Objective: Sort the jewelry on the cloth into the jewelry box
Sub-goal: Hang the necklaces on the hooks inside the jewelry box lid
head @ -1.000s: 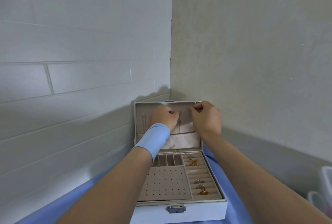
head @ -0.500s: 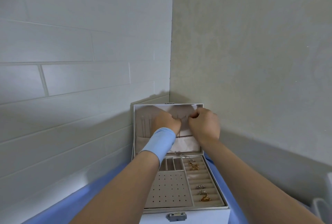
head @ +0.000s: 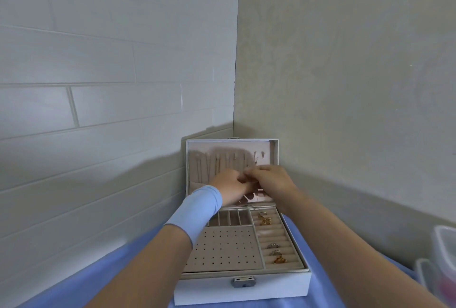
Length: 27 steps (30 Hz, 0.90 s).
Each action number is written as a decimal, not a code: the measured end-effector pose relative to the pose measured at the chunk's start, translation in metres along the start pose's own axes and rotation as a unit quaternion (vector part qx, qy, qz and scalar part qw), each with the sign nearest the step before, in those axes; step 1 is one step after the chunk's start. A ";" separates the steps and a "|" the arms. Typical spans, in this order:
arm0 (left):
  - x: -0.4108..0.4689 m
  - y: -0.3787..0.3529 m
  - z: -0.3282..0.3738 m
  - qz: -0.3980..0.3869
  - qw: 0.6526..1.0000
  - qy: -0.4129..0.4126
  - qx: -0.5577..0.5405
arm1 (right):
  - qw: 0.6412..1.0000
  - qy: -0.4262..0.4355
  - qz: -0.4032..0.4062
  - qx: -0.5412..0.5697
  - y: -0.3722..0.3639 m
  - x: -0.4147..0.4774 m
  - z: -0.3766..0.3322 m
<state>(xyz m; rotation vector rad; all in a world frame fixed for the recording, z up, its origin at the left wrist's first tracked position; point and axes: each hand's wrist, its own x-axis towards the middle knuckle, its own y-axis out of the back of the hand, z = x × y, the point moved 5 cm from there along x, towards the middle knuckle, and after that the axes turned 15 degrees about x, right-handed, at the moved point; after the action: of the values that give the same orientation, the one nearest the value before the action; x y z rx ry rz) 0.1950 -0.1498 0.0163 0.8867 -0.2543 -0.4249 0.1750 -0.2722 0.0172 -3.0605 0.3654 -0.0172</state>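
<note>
Your jewelry box stands open on the blue cloth, in the corner where the tiled wall meets the plain wall. Rings sit in its right-hand rolls. Your left hand and right hand meet before the raised lid, with fingers curled and tips touching. Blur hides whether they pinch anything. At the right edge, a clear container is cut off.

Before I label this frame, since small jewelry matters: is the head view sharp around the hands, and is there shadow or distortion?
Head view: left hand and right hand blur together before the lid; the stored rings read clearly; soft shadow darkens the left wall; wide-angle skews its grooves.
</note>
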 end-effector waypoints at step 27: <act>0.001 0.016 0.001 0.076 0.992 0.024 0.095 | 0.971 0.050 -0.047 -0.230 0.012 -0.007 -0.011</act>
<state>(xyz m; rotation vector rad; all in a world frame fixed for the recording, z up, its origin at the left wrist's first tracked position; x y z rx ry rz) 0.2000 -0.1423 0.0298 1.0544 -0.3192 -0.2400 0.1657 -0.2825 0.0275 -3.5450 0.2589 -0.1043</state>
